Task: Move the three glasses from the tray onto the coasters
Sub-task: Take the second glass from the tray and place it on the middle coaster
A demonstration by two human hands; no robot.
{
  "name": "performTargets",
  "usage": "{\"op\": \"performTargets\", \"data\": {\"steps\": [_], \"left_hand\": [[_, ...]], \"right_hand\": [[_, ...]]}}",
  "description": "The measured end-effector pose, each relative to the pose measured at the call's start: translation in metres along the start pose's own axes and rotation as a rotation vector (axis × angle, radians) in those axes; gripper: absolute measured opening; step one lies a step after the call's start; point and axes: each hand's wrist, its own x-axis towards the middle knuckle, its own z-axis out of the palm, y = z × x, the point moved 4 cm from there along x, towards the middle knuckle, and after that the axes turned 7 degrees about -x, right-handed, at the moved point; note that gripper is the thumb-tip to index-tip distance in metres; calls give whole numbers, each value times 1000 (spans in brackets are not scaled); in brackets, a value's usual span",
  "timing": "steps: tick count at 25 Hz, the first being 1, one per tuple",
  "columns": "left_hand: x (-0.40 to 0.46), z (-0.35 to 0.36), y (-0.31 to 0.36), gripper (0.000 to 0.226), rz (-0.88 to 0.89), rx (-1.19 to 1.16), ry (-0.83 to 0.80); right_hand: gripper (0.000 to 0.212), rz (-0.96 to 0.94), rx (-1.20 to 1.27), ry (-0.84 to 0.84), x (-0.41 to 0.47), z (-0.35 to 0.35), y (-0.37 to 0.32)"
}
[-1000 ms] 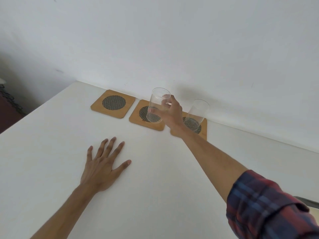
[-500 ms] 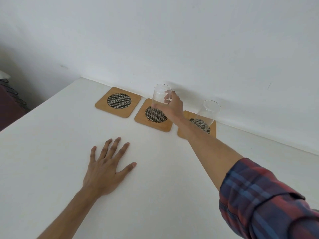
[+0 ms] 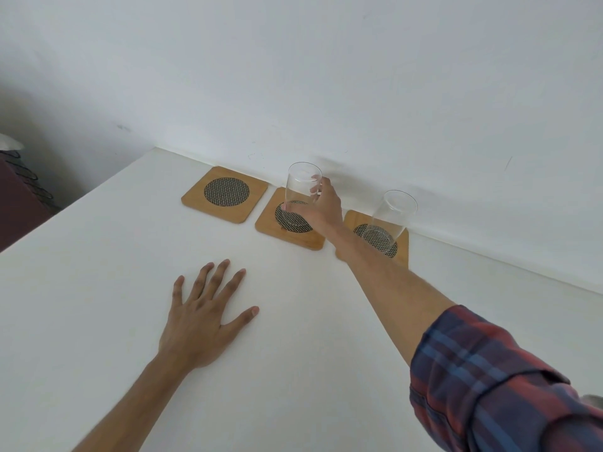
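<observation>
Three square wooden coasters with dark mesh centres lie in a row along the wall. The left coaster (image 3: pixel 225 194) is bare. My right hand (image 3: pixel 321 212) is wrapped around a clear glass (image 3: pixel 301 190) that stands upright on the middle coaster (image 3: pixel 288 227). A second clear glass (image 3: pixel 388 223) stands on the right coaster (image 3: pixel 402 244), partly behind my forearm. My left hand (image 3: pixel 204 316) rests flat on the white table (image 3: pixel 98 288), fingers spread, holding nothing. No tray or third glass is in view.
The white wall rises right behind the coasters. The table's left edge runs diagonally at the left, with dark furniture (image 3: pixel 19 194) beyond it. A grey object (image 3: pixel 594 401) peeks out at the lower right behind my plaid sleeve.
My right hand has lowered the glass from above the middle coaster down onto its mesh centre. The view has shifted a little. My left hand stays flat on the table.
</observation>
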Motion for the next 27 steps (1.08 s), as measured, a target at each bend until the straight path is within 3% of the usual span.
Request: {"op": "performTargets", "data": {"steps": [2,5,15,20,27], "left_hand": [[0,1,-1,81,-2,8,-3],[1,1,-1,81,-6,11,-12],[-3,-2,1,86,-1,-34,-16],[-2,-3,2,84,0,-35,-7],[-12,-8,27,68,-68,108,-38]], "right_hand": [[119,26,3,-19,-8,1,3],[125,35,46,-21,-35,0,2],[73,-11,-108,139,-151,-58,0],[20,-9,-119,169,-208,-102,7],[15,-28,-238,226,-290,-172,26]]}}
